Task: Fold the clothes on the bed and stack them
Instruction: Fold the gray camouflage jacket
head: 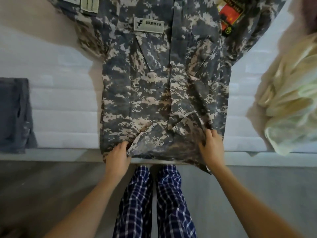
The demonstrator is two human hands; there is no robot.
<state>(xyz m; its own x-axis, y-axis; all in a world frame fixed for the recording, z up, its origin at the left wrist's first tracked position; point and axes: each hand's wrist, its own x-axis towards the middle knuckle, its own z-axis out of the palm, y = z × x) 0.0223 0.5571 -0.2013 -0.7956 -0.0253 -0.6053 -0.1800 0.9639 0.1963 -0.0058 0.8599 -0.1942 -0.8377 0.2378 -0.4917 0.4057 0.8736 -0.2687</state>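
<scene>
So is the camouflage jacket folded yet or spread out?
Spread out. The camouflage jacket lies flat, front up, on the bed, sleeves out to both sides; the left hand and right hand hold its near hem.

Glowing softly and evenly mid-frame, dimming toward the lower left; smearing the pale cloth heap (289, 93) at the right edge; bending the mattress seams (60, 109) leftward.

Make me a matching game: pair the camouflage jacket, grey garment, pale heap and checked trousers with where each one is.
Things: 1 camouflage jacket; 2 grey garment; 3 pale heap; 4 checked trousers.
Places: A worn by the person; B left on the bed; C spread out mid-bed; D right on the bed.
Pairs: 1-C, 2-B, 3-D, 4-A.
</scene>
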